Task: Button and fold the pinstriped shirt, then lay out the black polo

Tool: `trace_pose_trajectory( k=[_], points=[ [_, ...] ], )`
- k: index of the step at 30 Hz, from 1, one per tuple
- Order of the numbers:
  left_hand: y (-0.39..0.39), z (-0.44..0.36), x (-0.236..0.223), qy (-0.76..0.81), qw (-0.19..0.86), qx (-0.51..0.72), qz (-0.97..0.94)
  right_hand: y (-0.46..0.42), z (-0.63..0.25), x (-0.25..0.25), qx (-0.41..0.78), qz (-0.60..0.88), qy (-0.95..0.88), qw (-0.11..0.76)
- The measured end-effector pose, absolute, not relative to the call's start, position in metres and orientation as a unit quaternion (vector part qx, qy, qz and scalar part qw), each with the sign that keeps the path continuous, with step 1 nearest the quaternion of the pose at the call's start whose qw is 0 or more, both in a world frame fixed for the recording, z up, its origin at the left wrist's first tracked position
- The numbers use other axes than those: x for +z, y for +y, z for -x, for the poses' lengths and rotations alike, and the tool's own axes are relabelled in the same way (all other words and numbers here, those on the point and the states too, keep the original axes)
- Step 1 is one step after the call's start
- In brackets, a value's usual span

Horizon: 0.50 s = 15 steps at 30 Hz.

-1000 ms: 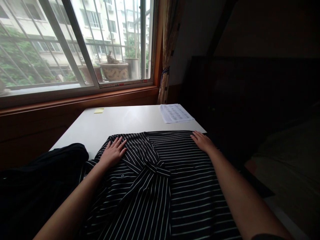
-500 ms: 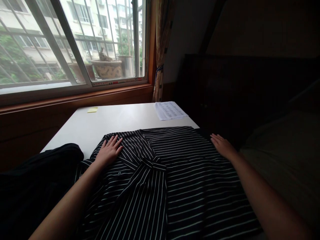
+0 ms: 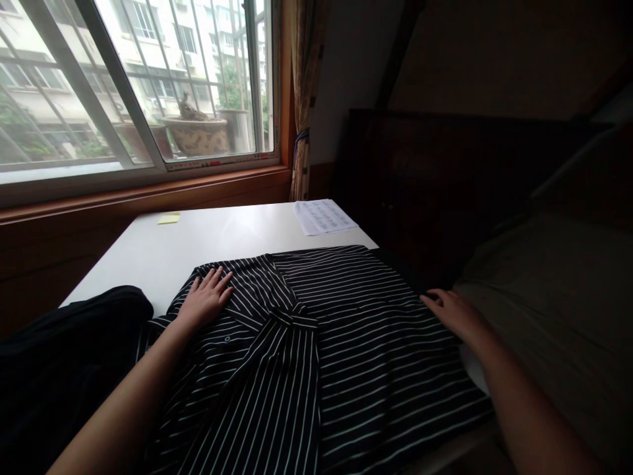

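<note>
A black shirt point(image 3: 366, 330) with thin white stripes lies spread over the white table. At its front is a knotted sash point(image 3: 289, 320), whose striped tail runs toward me, and a small button shows left of the knot. My left hand point(image 3: 208, 297) rests flat on the upper left part of the shirt, fingers spread. At the shirt's right edge, my right hand point(image 3: 455, 313) has its thumb and fingers closed on the fabric. The dim light partly obscures that grip.
Dark cloth point(image 3: 99, 323) is bunched at the table's left side. On the white table point(image 3: 212, 231) are printed sheets point(image 3: 324, 218) and a yellow sticky note point(image 3: 169, 218). Behind stand a barred window and a tied curtain point(image 3: 301, 132). An olive-coloured cloth surface point(image 3: 554, 297) lies to the right.
My right hand has moved down along the shirt's right edge and closed on it. The lower right edge has shifted inward, uncovering something white. My left hand stays flat; the view has swung slightly right.
</note>
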<state>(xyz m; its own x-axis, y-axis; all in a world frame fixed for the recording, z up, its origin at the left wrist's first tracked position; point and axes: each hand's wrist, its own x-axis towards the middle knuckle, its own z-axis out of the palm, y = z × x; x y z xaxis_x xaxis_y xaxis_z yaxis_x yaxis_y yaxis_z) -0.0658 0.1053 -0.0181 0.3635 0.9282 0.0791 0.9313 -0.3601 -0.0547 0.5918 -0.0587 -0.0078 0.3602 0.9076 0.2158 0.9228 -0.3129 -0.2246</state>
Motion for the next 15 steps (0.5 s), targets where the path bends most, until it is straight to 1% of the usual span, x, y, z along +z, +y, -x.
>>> trace_pose_trajectory(
  k=[4,7,15],
  points=[
    [0.104,0.064,-0.016,-0.566,0.043,-0.015,0.823,-0.058,-0.601,-0.010,0.114,0.810,-0.529,0.224],
    [0.104,0.064,-0.015,-0.567,0.044,-0.014,0.822,-0.052,-0.601,-0.007,0.192,0.804,-0.508,0.242],
    [0.104,0.067,-0.018,-0.560,0.048,-0.031,0.827,-0.035,-0.596,-0.005,0.203,0.831,-0.472,0.212]
  ],
)
